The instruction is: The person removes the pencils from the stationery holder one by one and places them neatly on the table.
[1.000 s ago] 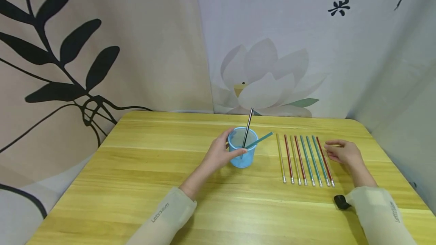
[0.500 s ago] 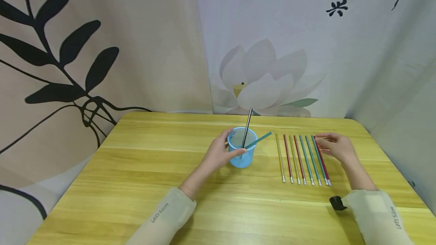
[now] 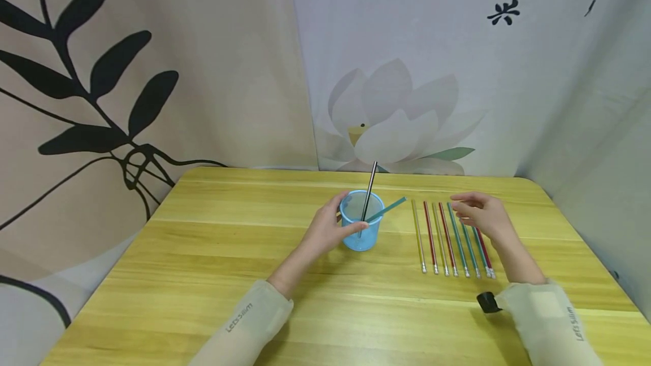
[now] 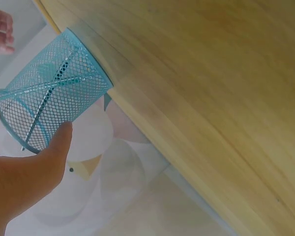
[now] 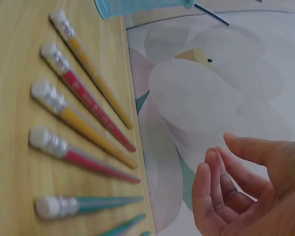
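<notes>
My left hand (image 3: 328, 229) holds a light blue mesh pencil cup (image 3: 361, 240), thumb and fingers on opposite sides near its rim. A dark pencil (image 3: 373, 177) and a teal pencil (image 3: 395, 205) lean in the cup; the left wrist view shows them crossing behind the mesh (image 4: 83, 96). To the right lies a row of several pencils with white erasers toward me, starting with a yellow pencil (image 3: 419, 236). Above the row's right part hovers my right hand (image 3: 482, 216), fingers loosely bent and holding nothing. It hides the upper ends of the rightmost teal pencil and red pencil (image 3: 485, 250).
The wooden table (image 3: 203, 275) ends at the back against a curtain (image 3: 229, 72) printed with leaves and a lotus. Another curtain (image 3: 610, 129) hangs along the right side. A black wrist-worn piece (image 3: 489, 302) sticks out from my right sleeve.
My right hand has moved left, from beside the row to over its right pencils. The rightmost red pencil has shifted left against the teal one. The left hand and cup stay put.
</notes>
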### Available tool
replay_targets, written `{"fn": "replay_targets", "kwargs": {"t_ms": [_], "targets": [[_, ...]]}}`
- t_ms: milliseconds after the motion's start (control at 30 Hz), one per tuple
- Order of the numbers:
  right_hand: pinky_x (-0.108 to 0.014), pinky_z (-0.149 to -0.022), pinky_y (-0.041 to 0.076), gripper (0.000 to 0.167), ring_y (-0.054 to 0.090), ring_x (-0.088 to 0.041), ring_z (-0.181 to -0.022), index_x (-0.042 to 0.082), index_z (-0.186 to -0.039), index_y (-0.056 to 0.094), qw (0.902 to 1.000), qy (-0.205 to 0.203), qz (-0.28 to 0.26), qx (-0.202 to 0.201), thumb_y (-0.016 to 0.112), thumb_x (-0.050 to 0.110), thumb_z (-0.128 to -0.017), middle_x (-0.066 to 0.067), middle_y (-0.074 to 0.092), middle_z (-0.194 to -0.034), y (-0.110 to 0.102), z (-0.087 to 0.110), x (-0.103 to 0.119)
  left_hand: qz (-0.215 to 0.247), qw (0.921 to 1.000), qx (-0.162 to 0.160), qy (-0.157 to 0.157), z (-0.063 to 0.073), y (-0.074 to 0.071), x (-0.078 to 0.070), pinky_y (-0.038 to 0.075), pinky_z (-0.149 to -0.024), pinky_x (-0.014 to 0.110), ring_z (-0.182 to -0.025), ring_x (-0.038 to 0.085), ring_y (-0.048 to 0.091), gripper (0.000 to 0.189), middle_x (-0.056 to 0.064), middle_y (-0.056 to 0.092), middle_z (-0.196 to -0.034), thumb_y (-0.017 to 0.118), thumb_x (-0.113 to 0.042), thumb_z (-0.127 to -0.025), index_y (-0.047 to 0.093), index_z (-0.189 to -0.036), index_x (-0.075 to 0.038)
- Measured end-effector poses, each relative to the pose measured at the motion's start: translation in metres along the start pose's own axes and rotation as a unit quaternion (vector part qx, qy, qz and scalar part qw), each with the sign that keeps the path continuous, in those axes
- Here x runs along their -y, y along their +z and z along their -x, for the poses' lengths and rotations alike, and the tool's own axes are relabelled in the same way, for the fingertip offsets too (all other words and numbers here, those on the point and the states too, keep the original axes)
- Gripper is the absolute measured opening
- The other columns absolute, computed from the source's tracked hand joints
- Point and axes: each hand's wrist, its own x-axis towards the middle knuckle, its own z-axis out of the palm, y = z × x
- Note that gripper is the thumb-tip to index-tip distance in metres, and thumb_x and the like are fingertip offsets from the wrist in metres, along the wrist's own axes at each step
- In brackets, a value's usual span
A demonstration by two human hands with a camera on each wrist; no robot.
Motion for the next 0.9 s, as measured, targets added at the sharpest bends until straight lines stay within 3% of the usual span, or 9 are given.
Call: {"fn": "replay_targets", "kwargs": {"t_ms": [167,400,700,900], "targets": [[-0.018,-0.077,0.062,0.050,0.063,0.003,-0.083,-0.004,-0.136,0.054,0.9999,-0.006,0.001,0.012,0.059,0.031,-0.101,0.006,0.065,-0.099,0.009,-0.001,0.008,-0.001,1.0000,0.000,0.001,0.000,0.000,0.001,0.050,-0.110,0.049,-0.135,0.038,0.052,0.084,0.021,0.051,-0.147,0.081,-0.028,-0.085,0.037,-0.151,-0.002],[-0.023,-0.079,0.063,0.044,0.065,-0.004,-0.087,-0.003,-0.132,0.058,0.9986,-0.046,-0.002,0.027,0.062,0.026,-0.100,-0.012,0.066,-0.112,0.026,0.003,0.025,-0.004,1.0000,0.000,0.002,-0.001,0.000,0.001,0.049,-0.110,0.049,-0.135,0.038,0.052,0.084,0.021,0.051,-0.147,0.081,-0.027,-0.085,0.037,-0.151,-0.002],[-0.022,-0.077,0.062,0.043,0.067,-0.003,-0.090,-0.003,-0.133,0.058,0.9909,-0.095,-0.039,0.088,0.065,0.020,-0.098,-0.021,0.066,-0.118,0.049,0.005,0.044,0.001,1.0000,0.000,-0.001,0.000,0.000,0.002,0.049,-0.111,0.050,-0.136,0.039,0.051,0.084,0.022,0.050,-0.147,0.081,-0.027,-0.085,0.036,-0.151,-0.001],[-0.027,-0.079,0.064,0.038,0.069,-0.002,-0.088,-0.004,-0.130,0.059,0.9845,-0.122,-0.052,0.115,0.064,0.014,-0.097,-0.025,0.068,-0.115,0.066,0.005,0.051,-0.001,1.0000,0.000,0.002,0.000,0.000,0.001,0.050,-0.110,0.050,-0.134,0.038,0.053,0.084,0.021,0.052,-0.146,0.081,-0.027,-0.085,0.037,-0.151,-0.003]]}}
